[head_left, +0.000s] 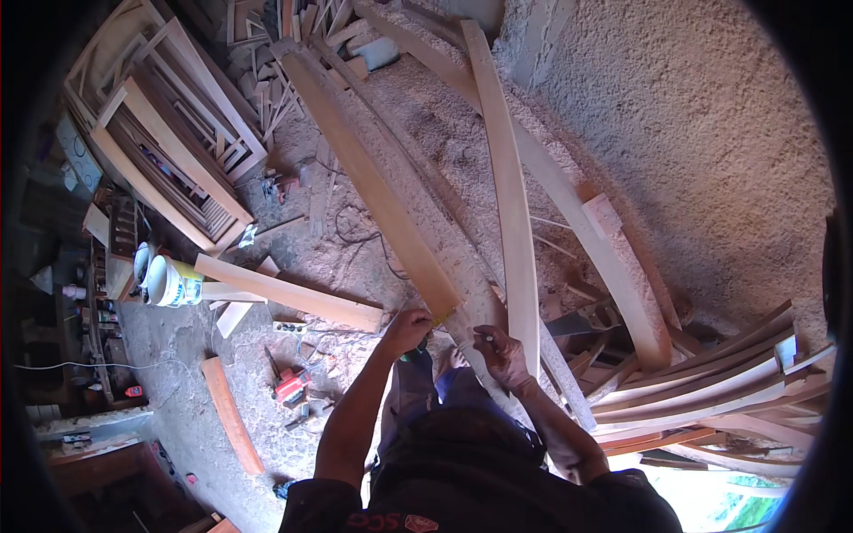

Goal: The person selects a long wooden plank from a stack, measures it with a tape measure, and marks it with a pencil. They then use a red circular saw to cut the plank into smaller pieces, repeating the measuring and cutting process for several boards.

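A long light-brown board (382, 191) runs away from me, its near end just in front of my hands. My left hand (409, 332) is closed at the left of that end, holding what looks like a tape measure. A short yellow strip of it (443, 317) lies across the board's end, and something green shows under the hand. My right hand (504, 359) is to the right of the board's end, its fingers closed in a pinch. A small pale tip shows at those fingers, too small to name. Under the board is a dusty wooden beam (484, 306).
A paler plank (503, 169) slants past my right hand. Curved boards (711, 395) are stacked at the right, near a rough wall (684, 115). A red power tool (290, 385), loose planks (289, 291) and white buckets (169, 281) stand left. Wooden frames (169, 115) lean far left; sawdust and cables cover the floor.
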`<state>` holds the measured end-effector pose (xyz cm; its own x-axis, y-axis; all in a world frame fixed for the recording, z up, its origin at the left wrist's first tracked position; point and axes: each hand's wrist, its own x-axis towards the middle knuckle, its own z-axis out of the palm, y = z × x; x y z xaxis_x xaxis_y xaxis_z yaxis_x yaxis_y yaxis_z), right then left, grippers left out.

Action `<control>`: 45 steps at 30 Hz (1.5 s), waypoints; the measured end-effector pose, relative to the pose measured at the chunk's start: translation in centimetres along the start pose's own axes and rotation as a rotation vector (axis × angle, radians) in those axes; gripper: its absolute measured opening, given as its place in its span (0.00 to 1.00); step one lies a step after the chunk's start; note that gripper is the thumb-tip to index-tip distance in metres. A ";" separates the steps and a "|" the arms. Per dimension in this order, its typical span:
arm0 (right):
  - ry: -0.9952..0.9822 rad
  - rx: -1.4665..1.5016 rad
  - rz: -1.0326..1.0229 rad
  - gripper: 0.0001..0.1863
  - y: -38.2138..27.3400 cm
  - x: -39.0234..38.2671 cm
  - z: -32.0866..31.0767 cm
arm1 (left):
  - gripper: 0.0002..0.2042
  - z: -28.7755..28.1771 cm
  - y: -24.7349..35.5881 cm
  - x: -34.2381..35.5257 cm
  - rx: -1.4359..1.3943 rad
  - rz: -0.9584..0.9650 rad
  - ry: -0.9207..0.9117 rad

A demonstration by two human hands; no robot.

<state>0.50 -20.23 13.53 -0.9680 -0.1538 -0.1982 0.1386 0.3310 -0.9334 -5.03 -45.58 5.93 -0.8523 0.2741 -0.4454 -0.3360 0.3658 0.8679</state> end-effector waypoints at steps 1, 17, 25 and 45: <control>0.020 -0.106 -0.092 0.13 0.2 0.0 0.0 | 0.08 0.0 -0.1 -0.1 -0.022 -0.010 0.000; 0.126 -0.126 -0.198 0.11 3.7 0.2 2.3 | 0.08 -0.5 1.0 -0.2 0.017 -0.010 -0.065; 0.122 -0.032 -0.229 0.09 3.8 -0.1 2.3 | 0.08 -0.9 1.4 -0.4 0.012 -0.071 -0.089; 0.121 0.082 -0.203 0.10 4.1 0.0 2.6 | 0.07 -0.5 3.3 -0.9 0.030 -0.071 -0.050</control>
<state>1.64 -21.25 8.90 -0.9951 -0.0952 0.0284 -0.0495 0.2276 -0.9725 -5.54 -45.12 9.32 -0.8053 0.2904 -0.5169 -0.3822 0.4123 0.8270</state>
